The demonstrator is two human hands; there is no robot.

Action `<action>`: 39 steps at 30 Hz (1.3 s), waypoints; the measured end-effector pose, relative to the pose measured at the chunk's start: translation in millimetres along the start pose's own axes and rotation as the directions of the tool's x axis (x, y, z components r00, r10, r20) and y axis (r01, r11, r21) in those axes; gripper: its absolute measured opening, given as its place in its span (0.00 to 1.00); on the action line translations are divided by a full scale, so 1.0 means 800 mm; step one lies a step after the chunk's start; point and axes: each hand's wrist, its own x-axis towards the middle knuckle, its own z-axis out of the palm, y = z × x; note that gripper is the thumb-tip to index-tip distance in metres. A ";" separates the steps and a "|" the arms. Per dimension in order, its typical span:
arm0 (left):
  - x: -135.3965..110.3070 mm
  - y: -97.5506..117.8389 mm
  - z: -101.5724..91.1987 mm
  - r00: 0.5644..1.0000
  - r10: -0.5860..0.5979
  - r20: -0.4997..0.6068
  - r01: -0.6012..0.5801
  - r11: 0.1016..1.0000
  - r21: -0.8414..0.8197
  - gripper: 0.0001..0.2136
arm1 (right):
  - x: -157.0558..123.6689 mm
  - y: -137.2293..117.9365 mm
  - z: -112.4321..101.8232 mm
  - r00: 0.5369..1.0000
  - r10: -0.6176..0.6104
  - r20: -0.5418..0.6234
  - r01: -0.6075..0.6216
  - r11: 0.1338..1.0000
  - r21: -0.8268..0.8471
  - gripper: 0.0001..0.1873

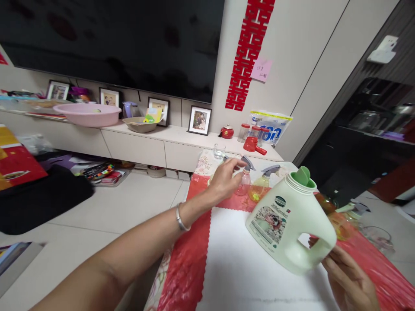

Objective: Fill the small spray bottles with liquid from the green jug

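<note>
A pale green plastic jug [293, 216] with a printed flower label stands over the white mat [233, 259]; a green piece [303, 176] sits in its uncapped mouth. My right hand [352, 276] is at the jug's handle, with fingertips showing through the handle opening and the rest partly hidden behind it. Beside a pink spray bottle [244, 183], my left hand [225, 179] reaches out with thumb and forefinger apart; whether it touches the bottle I cannot tell. A yellow spray bottle [258, 188] stands between that one and the jug.
Red plastic sheeting [186, 259] covers the table around the mat. Another spray bottle [348, 220] and a dark bottle [327, 203] are at the right. A clear glass cup [219, 150] stands at the far edge. Behind is a low cabinet [145, 149] with a pink basin [90, 115].
</note>
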 end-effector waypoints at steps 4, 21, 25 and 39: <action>0.074 0.005 0.008 0.973 0.167 0.162 -0.216 0.904 0.368 0.17 | 0.002 0.003 -0.002 1.000 0.027 -0.003 -0.027 1.000 -0.003 0.42; 0.158 -0.024 0.056 0.802 0.016 0.597 -0.497 0.573 0.652 0.07 | 0.004 0.007 0.008 0.999 0.019 0.042 -0.021 0.999 0.039 0.41; 0.168 0.002 0.041 0.795 0.070 0.602 -0.545 0.519 0.659 0.09 | 0.006 0.007 0.011 0.998 -0.013 0.066 0.012 1.000 0.008 0.37; 0.158 0.144 -0.075 0.855 0.140 0.499 -0.502 0.462 0.731 0.10 | 0.003 -0.026 0.013 0.952 -0.173 -0.251 0.228 0.951 0.210 0.28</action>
